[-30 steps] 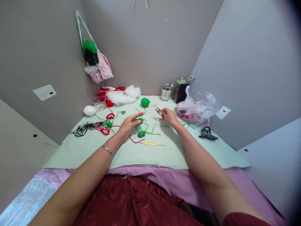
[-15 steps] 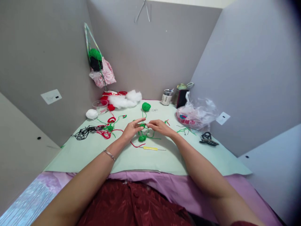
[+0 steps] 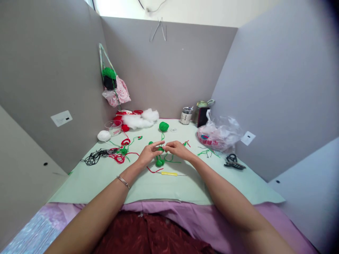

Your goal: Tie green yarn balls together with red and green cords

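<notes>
Contact now beyond the yellow hook (image 3: 169, 173): the right hand (image 3: 179, 149), apart a second ago, its hold unclear, reaches the green piece (image 3: 160, 149) gripped by the left hand (image 3: 148, 154), suggesting fine work.

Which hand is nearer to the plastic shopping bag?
The right hand: it is left of the bag and a little closer to the person. The left hand is farther left, beyond the right hand.

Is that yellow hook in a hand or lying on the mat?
On the mat: the hook lies there in plain view, apart from the left hand and the right hand.
</notes>
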Demonstrator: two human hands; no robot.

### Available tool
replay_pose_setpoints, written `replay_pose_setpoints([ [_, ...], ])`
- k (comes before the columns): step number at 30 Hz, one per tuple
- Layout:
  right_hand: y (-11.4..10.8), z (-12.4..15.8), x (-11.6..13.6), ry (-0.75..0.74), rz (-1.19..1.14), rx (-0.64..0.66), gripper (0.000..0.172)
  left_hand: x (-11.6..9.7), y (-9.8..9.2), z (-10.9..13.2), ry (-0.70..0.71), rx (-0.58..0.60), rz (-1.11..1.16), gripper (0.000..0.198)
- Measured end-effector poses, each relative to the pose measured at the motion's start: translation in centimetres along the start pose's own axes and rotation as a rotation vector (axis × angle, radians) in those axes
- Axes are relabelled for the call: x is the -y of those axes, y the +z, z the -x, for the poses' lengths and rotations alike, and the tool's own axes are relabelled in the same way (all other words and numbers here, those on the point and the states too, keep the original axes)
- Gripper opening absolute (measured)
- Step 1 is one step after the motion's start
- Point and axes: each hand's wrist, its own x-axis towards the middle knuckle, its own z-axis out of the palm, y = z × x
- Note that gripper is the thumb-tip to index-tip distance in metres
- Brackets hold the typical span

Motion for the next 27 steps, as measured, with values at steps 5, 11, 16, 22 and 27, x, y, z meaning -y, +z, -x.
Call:
replay_pose_setpoints([
  [5, -0.8, -0.1, -0.9, 0.117, 0.175, -0.134, 0.044, 0.4, -0.6, -0.4, -0.067, -0.124, 0.017, 0.058],
  [11, -1.7, 0.1, -1.8, 0.284, 0.683, -0.315, 0.031, 0.7, -1.0, -0.8, -0.109, -0.235, 0.173, 0.050],
  [16, -0.2, -0.6, -1.5, 0.166, 0.699, -0.246, 0.034, 0.6, -1.1, -0.7, -0.100, -0.296, 0.151, 0.044],
  [22, 1.6, -1.6, -1.0, -0.090, 0.841, 0.043, 0.027, -0.1, -2.8, -1.2, 0.061, -0.426, 0.114, 0.045],
  [27, 1.3, -1.8, -1.1, -0.018, 0.901, 0.055, 0.024, -1.6, -4.4, -1.2, 0.144, -0.533, 0.217, 0.038],
])
